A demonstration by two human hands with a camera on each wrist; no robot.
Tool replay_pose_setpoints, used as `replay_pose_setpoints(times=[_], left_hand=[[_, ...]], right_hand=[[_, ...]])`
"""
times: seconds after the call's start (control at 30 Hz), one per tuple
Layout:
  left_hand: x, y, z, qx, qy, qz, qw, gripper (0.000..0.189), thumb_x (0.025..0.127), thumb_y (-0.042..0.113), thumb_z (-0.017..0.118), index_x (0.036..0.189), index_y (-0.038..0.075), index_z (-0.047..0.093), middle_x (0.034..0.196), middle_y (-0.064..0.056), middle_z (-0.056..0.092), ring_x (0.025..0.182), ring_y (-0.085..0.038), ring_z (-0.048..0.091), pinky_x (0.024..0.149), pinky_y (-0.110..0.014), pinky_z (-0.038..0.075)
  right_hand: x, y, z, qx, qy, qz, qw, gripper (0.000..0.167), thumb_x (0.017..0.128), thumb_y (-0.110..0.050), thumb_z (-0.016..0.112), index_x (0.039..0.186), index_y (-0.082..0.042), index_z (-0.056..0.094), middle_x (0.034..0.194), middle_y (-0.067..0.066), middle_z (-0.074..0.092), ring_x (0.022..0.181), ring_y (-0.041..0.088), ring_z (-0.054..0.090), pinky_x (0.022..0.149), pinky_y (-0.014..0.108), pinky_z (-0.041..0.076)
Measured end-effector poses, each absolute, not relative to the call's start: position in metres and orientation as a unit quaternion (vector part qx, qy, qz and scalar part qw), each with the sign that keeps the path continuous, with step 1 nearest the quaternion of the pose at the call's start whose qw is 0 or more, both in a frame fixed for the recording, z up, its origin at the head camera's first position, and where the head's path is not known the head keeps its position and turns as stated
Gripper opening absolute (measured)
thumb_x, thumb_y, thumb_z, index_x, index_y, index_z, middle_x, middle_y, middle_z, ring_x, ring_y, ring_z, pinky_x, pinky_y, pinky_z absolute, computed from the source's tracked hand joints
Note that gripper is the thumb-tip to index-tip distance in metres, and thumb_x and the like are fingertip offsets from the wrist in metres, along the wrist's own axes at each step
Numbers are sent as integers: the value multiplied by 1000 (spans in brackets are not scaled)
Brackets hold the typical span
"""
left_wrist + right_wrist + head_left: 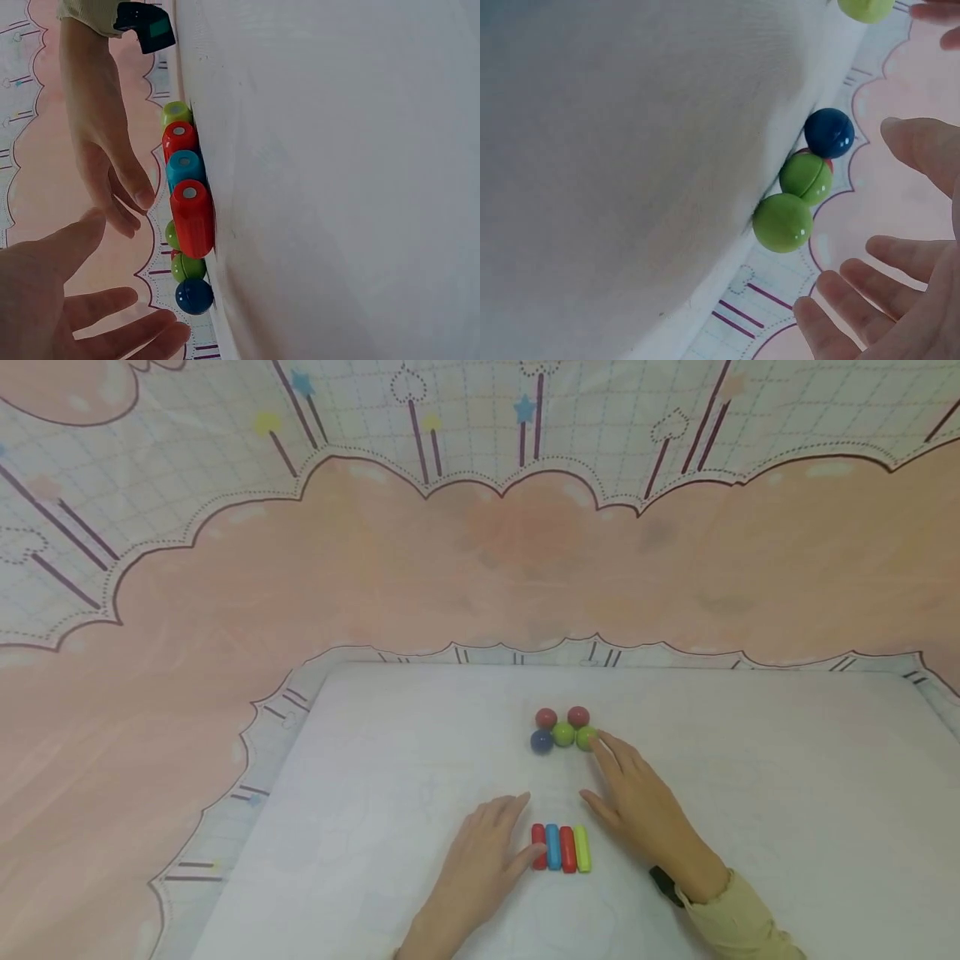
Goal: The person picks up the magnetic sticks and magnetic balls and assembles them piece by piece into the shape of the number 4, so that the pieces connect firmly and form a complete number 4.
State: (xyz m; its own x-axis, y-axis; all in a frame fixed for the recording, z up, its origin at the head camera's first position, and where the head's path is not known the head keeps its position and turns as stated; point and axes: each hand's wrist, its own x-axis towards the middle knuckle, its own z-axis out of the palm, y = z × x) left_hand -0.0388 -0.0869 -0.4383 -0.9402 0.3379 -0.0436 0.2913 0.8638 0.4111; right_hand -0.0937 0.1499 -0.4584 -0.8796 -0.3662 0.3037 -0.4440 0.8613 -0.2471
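A row of short coloured rods lies side by side on the white table: a red rod (537,835) at the left, a blue rod (553,847), a second red rod (568,850) and a yellow-green rod (583,849). My left hand (480,856) hovers beside the row, fingers spread, its thumb overlapping the left red rod in the head view. Beyond the rods sits a cluster of balls: a dark blue ball (829,133), two green balls (781,223) and two red balls (578,717). Close by the right-hand green ball is my right hand (645,806), fingers extended and holding nothing.
The white table (375,760) stretches to both sides of the hands. Behind it hangs a pink and white patterned cloth (525,568), also visible at the left side. A black band with a small device (666,887) sits at the right wrist.
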Motion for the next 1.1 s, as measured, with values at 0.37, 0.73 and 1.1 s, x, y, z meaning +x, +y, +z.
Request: replay_pose_setpoints(times=[0.37,0.73,1.1], left_hand=[[-40,-84,-436,144,962,217,84,61,92,44,68,144,16,50,138,-3,57,126,-20,53,107,-44,46],[-43,-83,-440,141,957,239,80,55,92,42,69,138,15,56,131,-1,60,119,-18,57,103,-40,49],[-44,-79,-446,130,957,249,79,51,88,41,74,130,13,63,119,-1,64,106,-16,61,96,-37,54]], right_hand=[[-105,144,-458,211,-953,189,109,73,85,-27,80,142,2,44,145,21,46,132,35,47,107,49,45],[-115,140,-458,197,-958,191,87,73,87,-25,78,144,2,43,145,21,46,135,34,44,107,48,44],[-125,137,-457,189,-960,192,74,66,88,-22,76,141,5,47,140,20,49,132,34,46,108,48,44]])
